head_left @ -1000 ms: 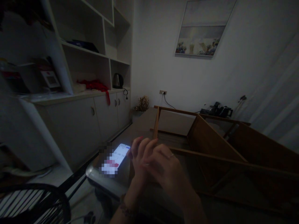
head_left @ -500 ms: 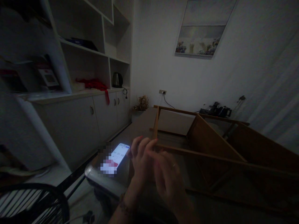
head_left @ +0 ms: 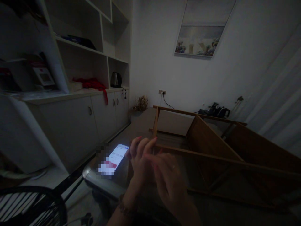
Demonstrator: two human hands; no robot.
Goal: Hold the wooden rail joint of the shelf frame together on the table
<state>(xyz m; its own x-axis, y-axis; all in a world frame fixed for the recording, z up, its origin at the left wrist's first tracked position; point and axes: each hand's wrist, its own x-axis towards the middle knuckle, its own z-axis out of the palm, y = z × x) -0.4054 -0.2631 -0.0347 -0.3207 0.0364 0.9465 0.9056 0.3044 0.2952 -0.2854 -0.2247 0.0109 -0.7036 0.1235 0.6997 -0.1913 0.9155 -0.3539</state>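
Both of my hands meet low in the middle of the head view, over the near edge of a brown wooden frame. My left hand [head_left: 140,158] has its back to me, with bent, slightly fanned fingers; its thumb is hidden. My right hand [head_left: 169,177], wearing a ring, reaches across with bent fingers, its forefinger tip against the left hand. Anything pinched between them is too dark and small to make out. Left of the hands lies a lit phone [head_left: 118,154] showing a running timer, partly pixelated. The wooden frame [head_left: 199,153] with cross panels lies on its side to the right.
The frame and phone rest on a table with a rounded metallic corner [head_left: 88,172]. A black fan [head_left: 33,204] stands at lower left. White cabinets [head_left: 68,122] line the left wall, with a kettle [head_left: 116,79] on top. Another kettle [head_left: 223,112] sits behind the frame.
The whole view has shifted slightly, so things sit a little further left. The phone timer has advanced. My hands stay together, with the right fingertips slightly shifted against the left hand.
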